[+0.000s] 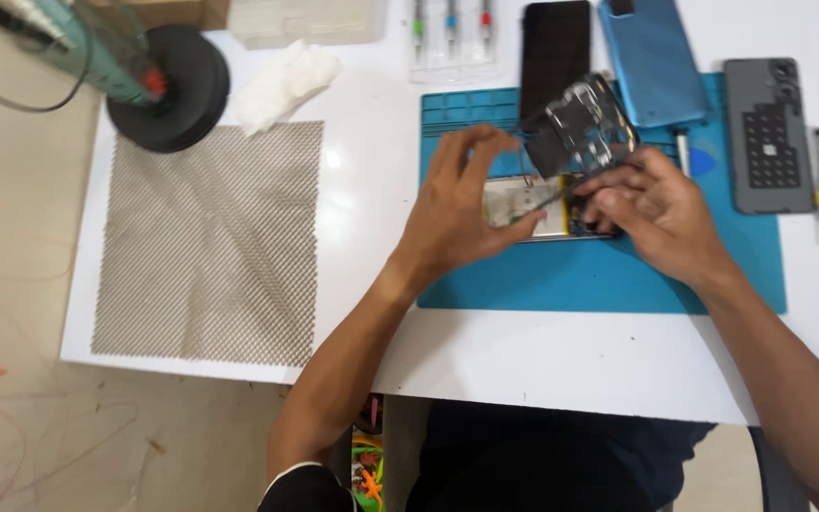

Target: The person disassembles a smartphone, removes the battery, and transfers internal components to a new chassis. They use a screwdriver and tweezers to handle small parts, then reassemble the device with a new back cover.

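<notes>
In the centre right of the frame, the left hand (457, 204) rests with spread fingers on the opened phone with exposed battery (533, 204), which lies on the blue rubber work mat (599, 275). The right hand (651, 213) pinches thin dark tweezers (547, 199). A lifted grey inner frame plate (585, 123) stands tilted above the phone.

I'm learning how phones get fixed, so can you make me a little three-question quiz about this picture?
1. True or false: the opened phone lies on the blue mat.
2. Which hand holds the thin tool? A) left hand B) right hand
3. What grey sheet lies left of the mat?

Key: 1 true. 2 B. 3 the wire mesh sheet.
</notes>
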